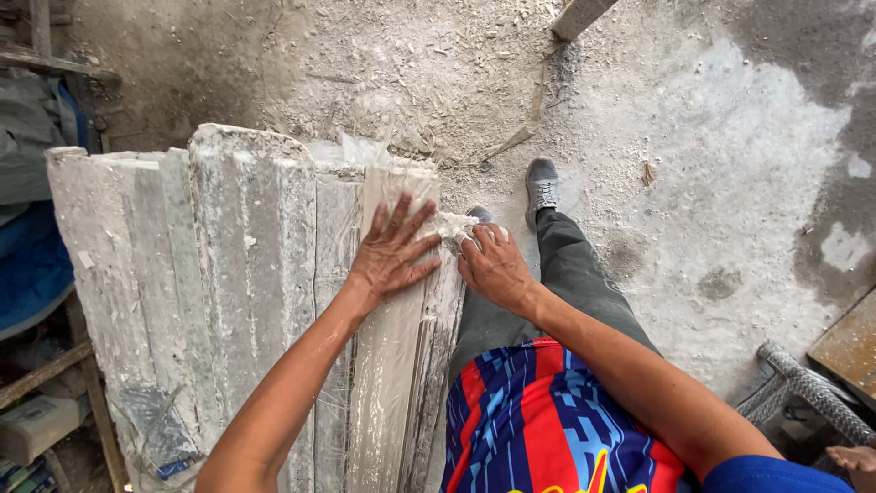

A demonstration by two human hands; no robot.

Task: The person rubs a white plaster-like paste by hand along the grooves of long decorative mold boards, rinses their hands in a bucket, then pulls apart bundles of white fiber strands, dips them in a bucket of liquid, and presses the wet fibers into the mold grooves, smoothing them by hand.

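My left hand (391,251) lies flat with spread fingers on top of a long whitish plaster strip (388,365), the rightmost of a stack of dusty plaster-caked boards (228,265). My right hand (493,265) grips the strip's right edge near its far end, where crumpled clear plastic film (453,225) sticks out. The strip is smeared with wet-looking plaster. My legs in dark trousers and a grey shoe (542,187) stand right of the stack.
The concrete floor (712,164) is covered in white dust and debris. A wooden batten (577,16) lies at the top. A blue cloth (32,265) and wooden shelving are at the left. A ribbed grey hose (812,388) and a board corner sit at the right.
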